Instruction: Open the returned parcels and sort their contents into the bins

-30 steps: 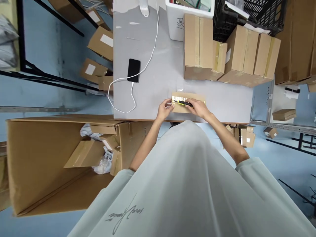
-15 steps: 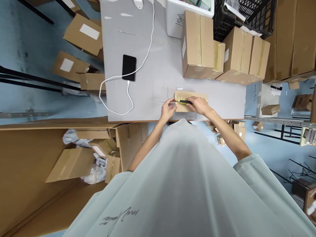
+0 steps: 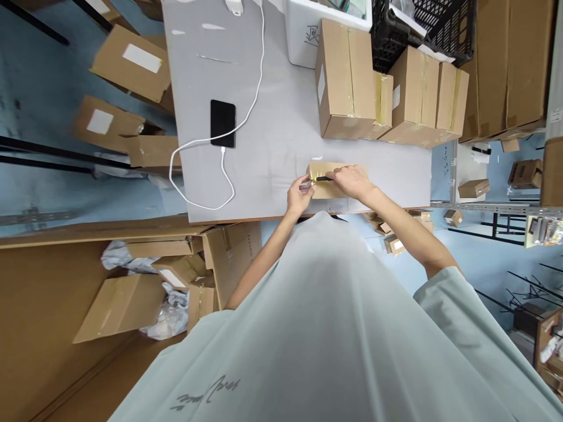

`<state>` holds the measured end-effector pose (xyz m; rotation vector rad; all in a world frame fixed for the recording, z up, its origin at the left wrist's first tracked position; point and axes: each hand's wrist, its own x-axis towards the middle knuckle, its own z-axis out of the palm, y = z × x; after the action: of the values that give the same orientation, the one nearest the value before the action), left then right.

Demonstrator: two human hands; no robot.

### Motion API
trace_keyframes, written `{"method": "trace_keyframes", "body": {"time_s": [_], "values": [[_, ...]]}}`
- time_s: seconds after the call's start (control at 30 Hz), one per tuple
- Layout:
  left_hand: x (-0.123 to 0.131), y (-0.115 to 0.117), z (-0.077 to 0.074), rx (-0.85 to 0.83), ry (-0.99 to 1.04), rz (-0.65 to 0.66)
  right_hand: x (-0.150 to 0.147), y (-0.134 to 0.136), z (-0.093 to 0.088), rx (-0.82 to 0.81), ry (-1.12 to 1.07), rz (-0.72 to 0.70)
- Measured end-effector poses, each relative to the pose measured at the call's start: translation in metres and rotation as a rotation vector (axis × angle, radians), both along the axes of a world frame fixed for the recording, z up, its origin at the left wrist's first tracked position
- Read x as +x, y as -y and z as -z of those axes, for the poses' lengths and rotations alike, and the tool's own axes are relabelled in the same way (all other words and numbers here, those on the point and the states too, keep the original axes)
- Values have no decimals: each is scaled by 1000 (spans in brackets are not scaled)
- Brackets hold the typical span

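Observation:
A small taped cardboard box [image 3: 324, 189] lies on the grey table [image 3: 272, 117] near its front edge. My right hand [image 3: 352, 181] rests on top of the box, closed around a black and yellow utility knife [image 3: 323, 179] whose tip points left along the tape. My left hand [image 3: 299, 196] sits at the box's left end, fingers curled and pinching that end of the box.
Several taped cardboard boxes [image 3: 387, 99] stand at the back right, beside a white bin [image 3: 303, 35] and a black crate [image 3: 417, 23]. A black phone [image 3: 222, 123] on a white cable [image 3: 197, 170] lies to the left. A big open carton [image 3: 88, 305] with scraps stands on the floor at the left.
The knife has slid left along the top of the small box. My left hand has stayed at the box's left end. The view has shifted, so everything sits further left.

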<state>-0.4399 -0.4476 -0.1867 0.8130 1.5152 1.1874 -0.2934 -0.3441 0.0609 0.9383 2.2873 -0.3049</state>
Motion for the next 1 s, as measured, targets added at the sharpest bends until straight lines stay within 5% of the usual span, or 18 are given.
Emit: {"method": "trace_keyframes", "body": {"time_s": [0.53, 1.0], "values": [[4, 2, -4, -81, -128, -79, 38, -12, 14, -44, -35, -17], [5, 3, -20, -175, -272, -213, 190, -52, 18, -56, -107, 130]]}}
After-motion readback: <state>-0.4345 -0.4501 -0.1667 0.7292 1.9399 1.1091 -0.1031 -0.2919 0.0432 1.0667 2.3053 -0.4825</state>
